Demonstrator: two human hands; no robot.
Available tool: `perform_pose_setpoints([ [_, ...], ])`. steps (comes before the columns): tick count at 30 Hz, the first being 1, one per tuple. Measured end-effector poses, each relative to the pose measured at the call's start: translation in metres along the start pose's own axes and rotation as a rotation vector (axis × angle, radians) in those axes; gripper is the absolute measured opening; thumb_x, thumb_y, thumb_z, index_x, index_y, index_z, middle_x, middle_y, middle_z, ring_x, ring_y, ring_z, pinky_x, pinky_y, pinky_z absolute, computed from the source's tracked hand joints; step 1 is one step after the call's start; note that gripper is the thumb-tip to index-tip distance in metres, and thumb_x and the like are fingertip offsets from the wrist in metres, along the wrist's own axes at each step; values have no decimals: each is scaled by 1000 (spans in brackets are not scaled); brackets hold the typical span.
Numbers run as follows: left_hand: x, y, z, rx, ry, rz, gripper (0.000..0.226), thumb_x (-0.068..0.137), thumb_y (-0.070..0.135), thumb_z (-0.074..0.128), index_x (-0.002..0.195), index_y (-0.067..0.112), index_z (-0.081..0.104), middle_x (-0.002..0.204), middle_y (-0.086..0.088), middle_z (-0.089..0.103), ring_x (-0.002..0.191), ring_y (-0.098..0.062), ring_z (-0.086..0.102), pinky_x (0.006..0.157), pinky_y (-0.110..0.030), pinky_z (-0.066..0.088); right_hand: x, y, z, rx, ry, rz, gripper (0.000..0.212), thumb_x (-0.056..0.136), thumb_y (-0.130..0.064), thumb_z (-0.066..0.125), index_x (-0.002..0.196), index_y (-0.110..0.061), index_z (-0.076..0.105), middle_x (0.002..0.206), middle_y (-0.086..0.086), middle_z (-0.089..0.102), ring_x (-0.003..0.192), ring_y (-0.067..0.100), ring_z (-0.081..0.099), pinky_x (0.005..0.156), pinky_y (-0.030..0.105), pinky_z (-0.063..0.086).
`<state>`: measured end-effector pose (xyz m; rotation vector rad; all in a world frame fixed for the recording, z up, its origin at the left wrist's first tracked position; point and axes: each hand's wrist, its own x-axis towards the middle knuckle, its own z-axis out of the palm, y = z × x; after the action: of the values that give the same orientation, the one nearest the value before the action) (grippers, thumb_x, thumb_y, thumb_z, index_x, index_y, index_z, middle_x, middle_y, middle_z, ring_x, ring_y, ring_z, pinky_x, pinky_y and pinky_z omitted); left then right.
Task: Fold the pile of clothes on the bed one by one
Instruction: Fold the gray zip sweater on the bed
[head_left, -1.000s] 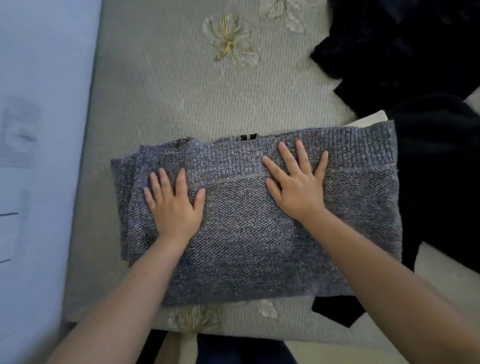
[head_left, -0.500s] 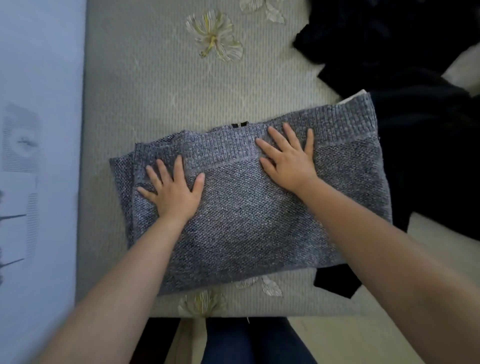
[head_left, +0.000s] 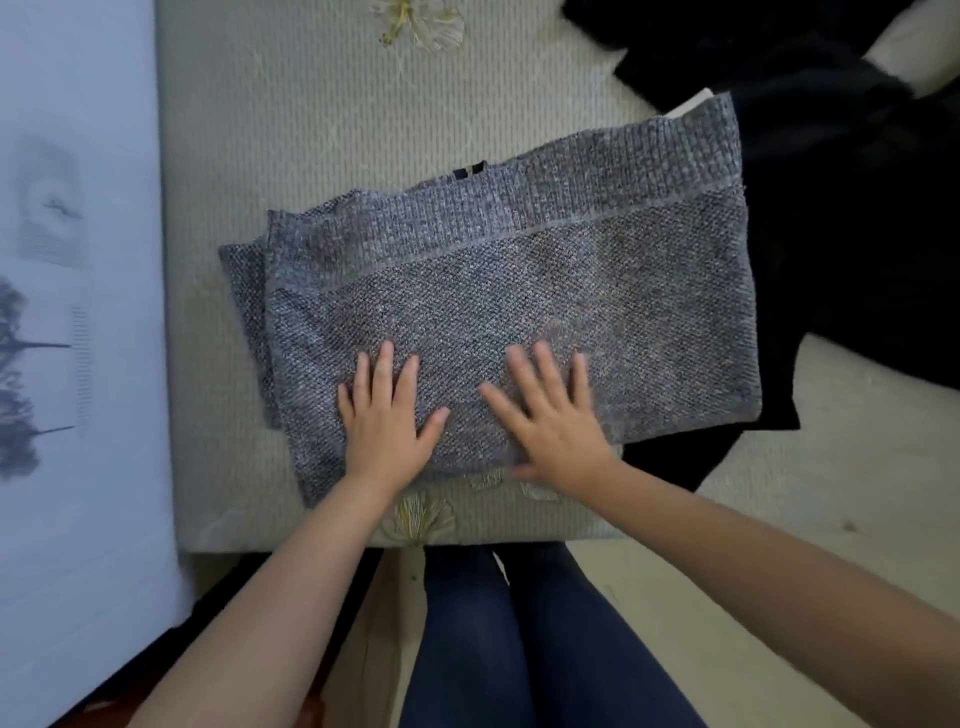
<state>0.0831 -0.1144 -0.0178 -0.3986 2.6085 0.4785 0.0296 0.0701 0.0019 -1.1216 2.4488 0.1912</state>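
Observation:
A grey knitted garment (head_left: 519, 280) lies folded into a rectangle on the beige bed (head_left: 322, 130). My left hand (head_left: 387, 413) rests flat on its near left part, fingers spread, holding nothing. My right hand (head_left: 550, 415) lies flat on the near edge of the garment beside it, fingers apart and slightly blurred. A pile of black clothes (head_left: 841, 218) sits to the right, partly under the grey garment's right side.
A pale blue wall or panel (head_left: 78, 364) runs along the left of the bed. The bed's near edge is just below my hands, with my legs in dark blue trousers (head_left: 519, 634) under it. A white item (head_left: 691, 101) peeks out behind the garment.
Both hands have slid from the garment's far band toward its near edge. The view has tilted down, showing my legs.

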Motion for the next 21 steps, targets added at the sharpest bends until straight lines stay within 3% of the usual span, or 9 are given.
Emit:
perform_pose_setpoints([
  [1,1,1,-2,-6,13,5,64,90,44,45,144,16,23,155,-7,3,142,-29,-1,112,-50,3,0,-9,7,-64,-99,-88,109,76,-53,63,141,-22,-19,141,19,-37,129,38,-32,92,63,-24],
  [2,0,0,-5,-7,27,12,61,91,41,45,143,17,26,155,-7,7,141,-28,3,112,-49,7,1,-16,11,-155,-153,-147,99,85,-45,54,139,-20,-24,141,16,-40,128,34,-36,90,61,-28],
  [4,-1,-6,-11,0,52,25,55,93,37,44,142,18,30,154,-5,13,141,-27,9,111,-46,12,6,-21,16,-238,-175,-180,78,96,-34,41,143,-15,-19,151,13,-24,137,31,-22,91,58,-25],
  [8,-4,-26,-23,21,68,-18,51,94,29,45,142,17,32,152,-10,19,141,-29,11,113,-42,12,7,-17,12,-103,-180,-152,54,100,-17,29,146,-6,3,155,13,1,142,29,-3,110,48,-12],
  [12,-9,-22,-39,-68,31,-106,49,94,20,45,140,8,33,146,-17,30,134,-32,26,110,-42,23,-15,11,-17,-43,-112,-219,59,95,-10,41,146,-14,12,155,3,9,143,20,2,109,35,-13],
  [16,-11,19,-55,-47,40,40,35,94,20,43,125,5,50,121,-16,55,112,-30,51,87,-38,42,-62,73,-46,-87,-87,-376,56,91,-10,45,143,-20,28,152,-2,23,143,20,9,107,37,-14],
  [19,-8,63,-68,-98,122,221,27,92,14,47,112,1,59,109,-17,62,101,-31,58,80,-37,44,-110,117,-56,-214,-50,-474,61,49,-10,83,107,-25,69,118,-8,64,120,22,52,105,47,29],
  [20,-6,78,-71,-99,124,281,27,91,13,49,111,0,60,107,-18,63,98,-32,58,78,-36,44,-128,133,-48,-215,-38,-453,54,46,-11,84,97,-26,73,110,-10,68,120,15,52,108,44,28],
  [21,-2,92,-71,-80,109,341,26,91,13,49,110,-1,60,106,-19,63,97,-32,58,77,-36,43,-147,148,-42,-193,-89,-381,37,59,-13,78,93,-26,74,109,-10,68,129,5,40,114,40,15],
])
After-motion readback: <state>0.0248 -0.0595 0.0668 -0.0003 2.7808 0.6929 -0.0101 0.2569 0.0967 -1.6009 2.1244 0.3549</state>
